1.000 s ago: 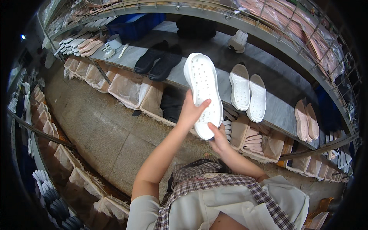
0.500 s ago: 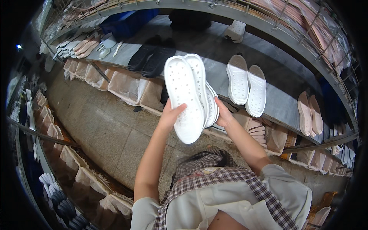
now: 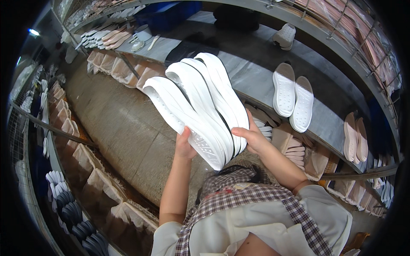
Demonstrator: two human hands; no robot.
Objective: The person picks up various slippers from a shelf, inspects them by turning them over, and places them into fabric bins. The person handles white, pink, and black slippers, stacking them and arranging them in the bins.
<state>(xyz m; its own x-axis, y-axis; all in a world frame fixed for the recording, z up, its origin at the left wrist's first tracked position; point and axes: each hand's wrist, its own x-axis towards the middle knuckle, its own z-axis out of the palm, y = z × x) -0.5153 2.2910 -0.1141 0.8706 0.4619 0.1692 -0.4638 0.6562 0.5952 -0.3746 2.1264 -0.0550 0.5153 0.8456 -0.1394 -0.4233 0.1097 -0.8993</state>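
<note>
White shoe soles (image 3: 192, 98), several of them fanned together in a bundle, are held in mid-air before the near edge of a grey tabletop (image 3: 255, 77). The left hand (image 3: 184, 147) supports the lower left, its thumb against the outermost sole; the right hand (image 3: 253, 138) clasps the opposite side, thumb across the edges, the grip filled from both flanks. Thick and moulded, the pieces look light, fairly stiff with some give, and hardly fragile, though their smooth walls could slide on one another; squeezing the lower sidewalls from both sides seems the surest hold. Beyond, lined baskets (image 3: 121, 70) sit below the tabletop's near edge, where a white pair (image 3: 284, 89) lies. Pink soles (image 3: 350, 136) rest toward the right end, dark soles (image 3: 198, 46) lie partly hidden behind the bundle, and a pale shoe (image 3: 285, 36) stands nearer the far edge.
</note>
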